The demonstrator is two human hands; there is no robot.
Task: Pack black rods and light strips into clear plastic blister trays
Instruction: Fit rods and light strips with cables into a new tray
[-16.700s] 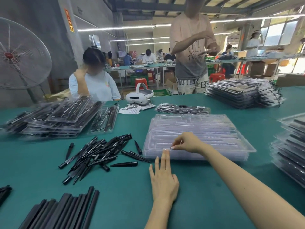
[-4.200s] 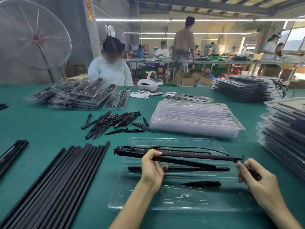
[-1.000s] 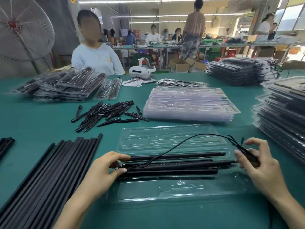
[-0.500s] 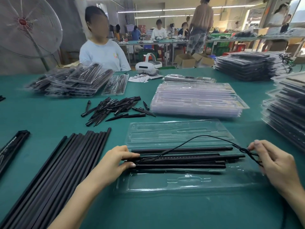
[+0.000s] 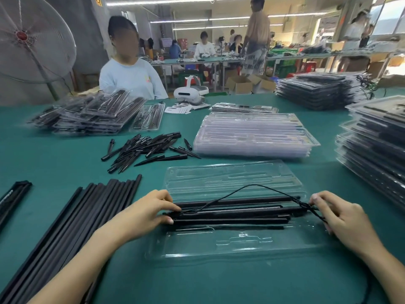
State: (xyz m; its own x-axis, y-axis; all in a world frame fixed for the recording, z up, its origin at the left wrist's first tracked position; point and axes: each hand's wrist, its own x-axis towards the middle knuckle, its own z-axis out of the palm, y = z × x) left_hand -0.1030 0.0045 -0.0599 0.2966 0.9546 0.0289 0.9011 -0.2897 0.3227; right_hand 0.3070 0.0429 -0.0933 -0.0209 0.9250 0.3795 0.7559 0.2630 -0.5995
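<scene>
Black rods [image 5: 230, 216] lie in the tray [image 5: 219, 246]; left hand [image 5: 144, 213] pinches their end, right hand [image 5: 337, 218] pinches the cord [image 5: 230, 193].

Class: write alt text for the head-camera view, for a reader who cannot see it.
Two bare hands press black rods into an open clear plastic blister tray on a green table; the left hand holds their ends, the right hand pinches a thin black cable.

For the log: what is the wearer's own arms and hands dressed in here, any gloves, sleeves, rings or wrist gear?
Nothing is worn that the head view shows. The left hand and right hand are bare, with no gloves, and no ring shows on the visible fingers. Both forearms are uncovered to the frame edge: no sleeve, watch, strap or band at either wrist. The nails look short and unpainted.
</scene>
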